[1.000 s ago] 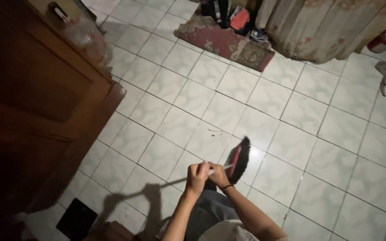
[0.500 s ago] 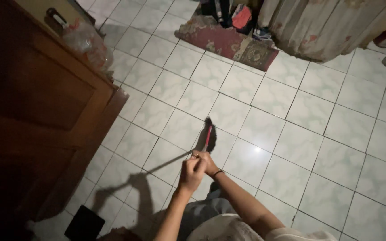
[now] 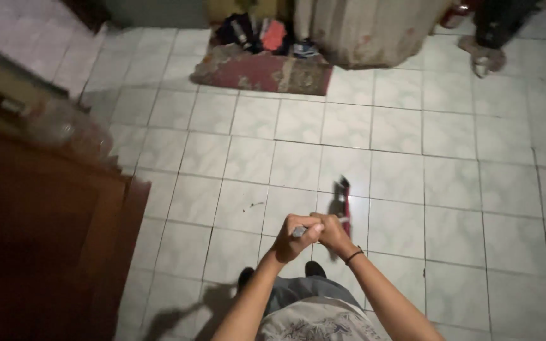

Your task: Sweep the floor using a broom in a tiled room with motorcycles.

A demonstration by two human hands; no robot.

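Note:
Both my hands grip the thin pale handle of a broom in front of my body. My left hand (image 3: 292, 239) is closed around the handle's near end, and my right hand (image 3: 331, 232) is closed on it just beyond. The broom head (image 3: 341, 197), dark bristles with a red-pink base, rests on the white tiled floor (image 3: 450, 189) a little ahead of my hands. A black band circles my right wrist. Small dark bits of debris (image 3: 252, 205) lie on a tile to the left of the broom head.
A dark wooden door (image 3: 45, 246) fills the left side. A worn red mat (image 3: 261, 71) lies at the far end beside a hanging patterned curtain (image 3: 364, 28) and a pile of shoes. A clear plastic bag (image 3: 74, 129) sits by the door's top edge.
The view has swung so the door sits lower left and the mat straight ahead. The broom head has moved from left of my hands to just ahead of them on the right.

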